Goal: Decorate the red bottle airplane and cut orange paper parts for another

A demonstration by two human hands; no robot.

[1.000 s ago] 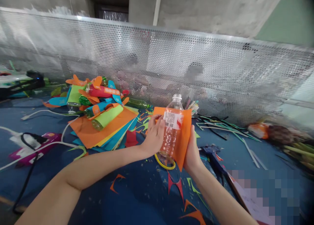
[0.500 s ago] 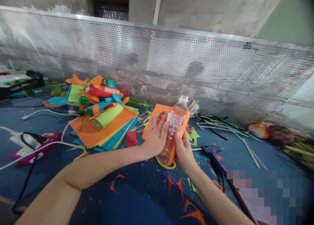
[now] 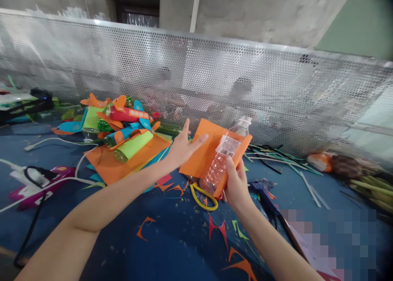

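A clear plastic bottle (image 3: 218,166) with a white label leans tilted, its neck up and to the right. An orange paper sheet (image 3: 196,154) lies behind it and curls up along its right side. My right hand (image 3: 236,180) grips bottle and paper together from the right, thumb in front. Off to the left, my left hand (image 3: 182,146) is open with its fingers spread, close to the paper's left edge; it holds nothing. Below the bottle's base shows a yellow scissor handle (image 3: 204,199), the rest of it hidden.
Left stand paper-wrapped bottles (image 3: 135,146) on coloured paper sheets (image 3: 104,158). A purple power strip (image 3: 61,183) with cables lies further left. A blue glue gun (image 3: 265,199) is at right. Paper scraps (image 3: 218,230) dot the blue table. A perforated metal screen (image 3: 123,60) stands behind.
My left hand has let go of the bottle and moved left, fingers spreading. The bottle and paper have shifted right and tilted in my right hand, and the paper's left part has opened out.
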